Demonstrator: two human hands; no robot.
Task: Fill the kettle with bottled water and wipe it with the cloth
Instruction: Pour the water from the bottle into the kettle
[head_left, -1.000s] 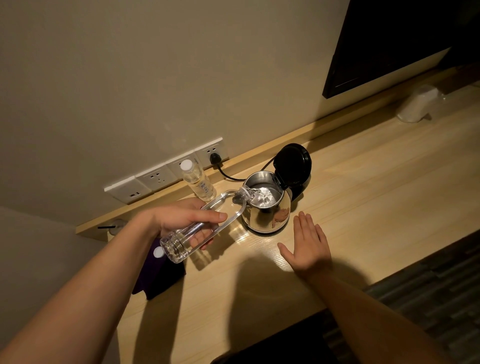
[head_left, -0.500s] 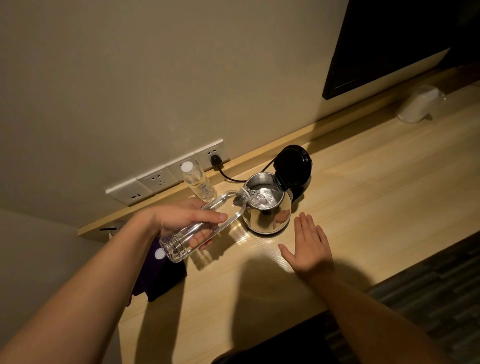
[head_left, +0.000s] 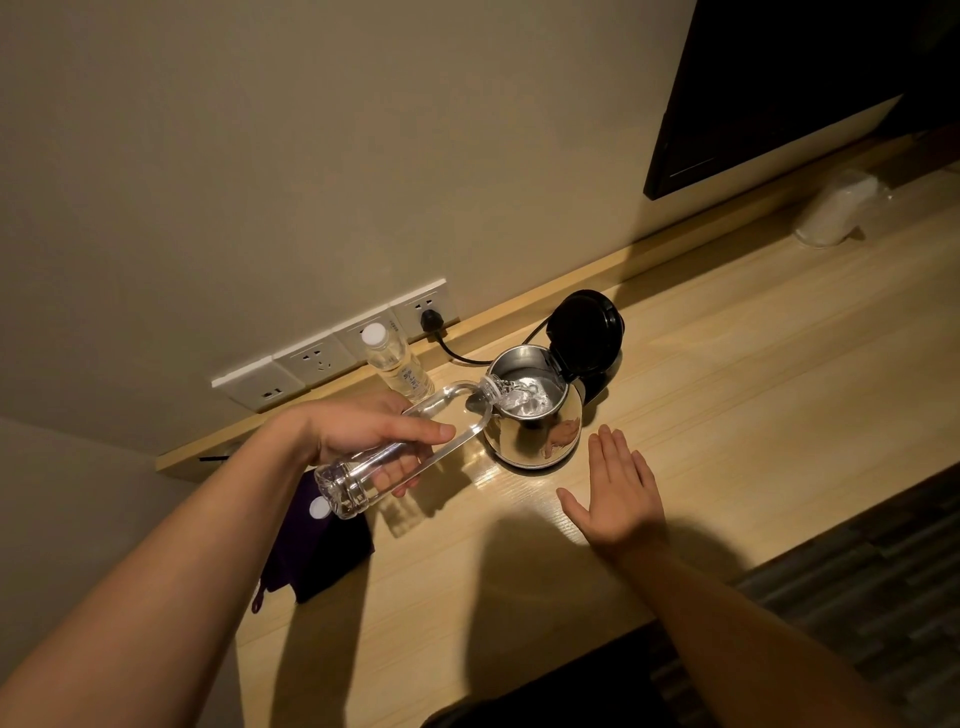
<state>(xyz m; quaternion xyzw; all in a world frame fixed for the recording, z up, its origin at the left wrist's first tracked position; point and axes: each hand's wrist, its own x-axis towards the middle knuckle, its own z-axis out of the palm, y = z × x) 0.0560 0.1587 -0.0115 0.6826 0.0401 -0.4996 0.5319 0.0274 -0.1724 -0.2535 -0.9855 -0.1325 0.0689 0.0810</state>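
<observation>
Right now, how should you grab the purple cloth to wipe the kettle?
I'd pinch the purple cloth at its near front edge, coming from above. It lies flat on the desk, and its far end sits under the tilted bottle in the left hand, so the near edge looks freest.

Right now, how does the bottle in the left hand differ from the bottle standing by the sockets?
The held bottle lies tilted, neck over the open kettle; the standing bottle is upright on the desk. The held bottle is uncapped and pouring; the standing bottle has its white cap on. The left hand grips the held bottle; nothing touches the standing bottle. Both are clear plastic.
</observation>
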